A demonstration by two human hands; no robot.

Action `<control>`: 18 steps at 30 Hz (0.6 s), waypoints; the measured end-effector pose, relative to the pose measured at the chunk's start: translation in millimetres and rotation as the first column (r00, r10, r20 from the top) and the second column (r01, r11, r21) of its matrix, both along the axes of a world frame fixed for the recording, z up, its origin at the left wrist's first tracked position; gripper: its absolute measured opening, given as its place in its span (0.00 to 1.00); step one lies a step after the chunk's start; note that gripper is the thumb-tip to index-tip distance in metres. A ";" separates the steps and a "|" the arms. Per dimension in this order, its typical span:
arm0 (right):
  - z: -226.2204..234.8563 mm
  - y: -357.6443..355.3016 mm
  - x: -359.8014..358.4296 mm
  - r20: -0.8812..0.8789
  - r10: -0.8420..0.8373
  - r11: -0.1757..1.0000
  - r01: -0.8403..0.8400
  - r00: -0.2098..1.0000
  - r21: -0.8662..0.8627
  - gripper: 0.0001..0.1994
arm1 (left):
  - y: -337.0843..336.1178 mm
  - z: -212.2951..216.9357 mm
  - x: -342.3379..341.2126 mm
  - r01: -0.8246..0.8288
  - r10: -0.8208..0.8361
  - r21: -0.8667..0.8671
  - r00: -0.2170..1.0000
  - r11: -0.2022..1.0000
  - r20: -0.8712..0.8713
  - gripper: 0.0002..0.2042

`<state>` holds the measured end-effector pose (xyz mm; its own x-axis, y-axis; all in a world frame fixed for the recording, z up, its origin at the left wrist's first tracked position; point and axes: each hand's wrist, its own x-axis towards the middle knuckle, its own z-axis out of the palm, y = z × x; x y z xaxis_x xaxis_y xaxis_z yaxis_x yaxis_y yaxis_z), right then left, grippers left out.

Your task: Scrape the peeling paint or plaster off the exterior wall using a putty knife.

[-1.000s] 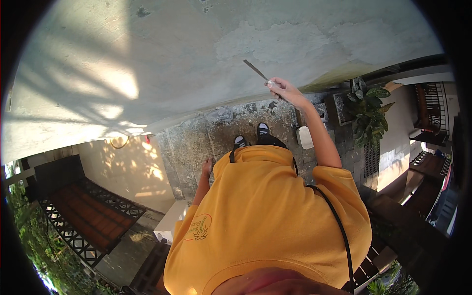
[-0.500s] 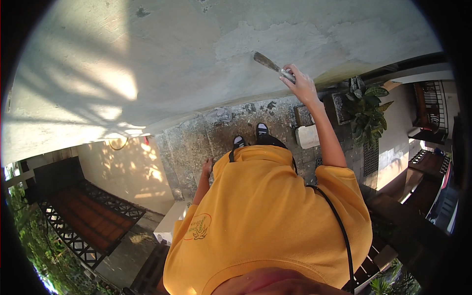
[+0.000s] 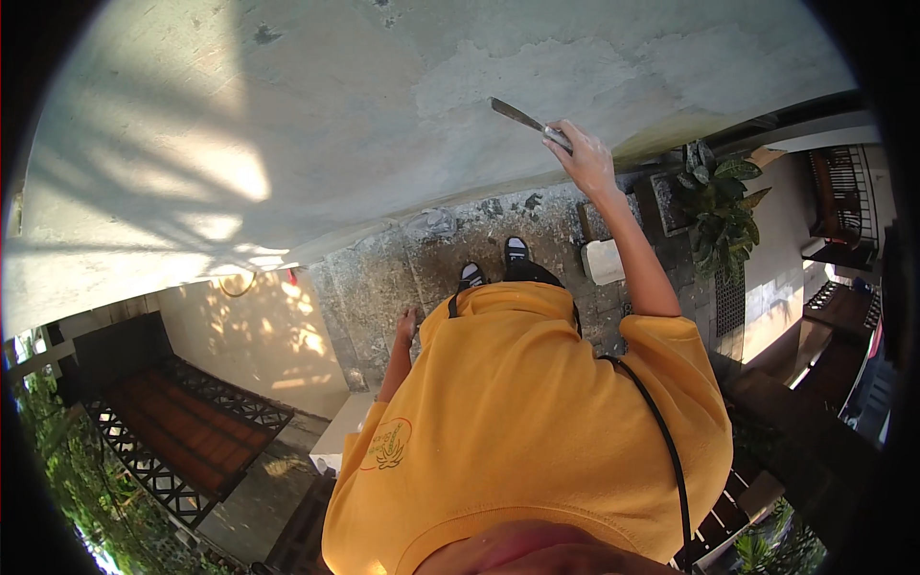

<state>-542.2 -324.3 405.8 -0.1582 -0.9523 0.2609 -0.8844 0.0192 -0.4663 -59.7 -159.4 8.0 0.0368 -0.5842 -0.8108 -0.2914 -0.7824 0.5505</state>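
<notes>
My right hand (image 3: 586, 161) is closed around the handle of a putty knife (image 3: 517, 116), its fingers dusted with white. The blade points up and left, lying close against the pale plastered wall (image 3: 383, 125); I cannot tell whether it touches. A lighter, rough-edged patch of plaster (image 3: 537, 72) spreads over the wall beyond the blade. My left hand (image 3: 406, 327) hangs low by my left side, over the stained paving. Its fingers are small and partly turned away, so their hold is unclear.
A pale block (image 3: 602, 262) sits on the paving (image 3: 374, 278) beside my right forearm. Further right stands a leafy potted plant (image 3: 721, 206) near the wall. At the left are a brown bench-like structure (image 3: 182, 422) with lattice edges and a white box-shaped ledge (image 3: 343, 428).
The putty knife has shifted slightly left and its blade now shows more edge-on. My right hand has moved slightly with it. My left hand still hangs at my side.
</notes>
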 end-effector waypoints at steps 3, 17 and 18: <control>-5.4 -4.1 -7.8 -0.069 -0.064 0.987 0.074 0.996 0.146 0.15 | -10.4 28.9 -16.3 0.011 -0.011 0.058 1.000 0.998 -0.001 0.20; -6.9 9.3 -0.6 0.110 0.031 0.983 -0.050 0.993 0.174 0.16 | -8.1 21.7 -15.5 -0.104 0.108 0.033 0.986 0.994 -0.127 0.19; -7.3 11.5 -1.2 0.148 0.064 0.987 -0.085 0.987 0.136 0.16 | -5.4 21.3 -15.1 -0.112 0.115 0.035 0.985 0.993 -0.127 0.19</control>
<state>-543.4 -312.9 398.5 -0.1113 -0.9884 0.1030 -0.8103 0.0303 -0.5852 -74.8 -164.8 29.4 -0.0039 -0.5596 -0.8288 -0.1280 -0.8217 0.5554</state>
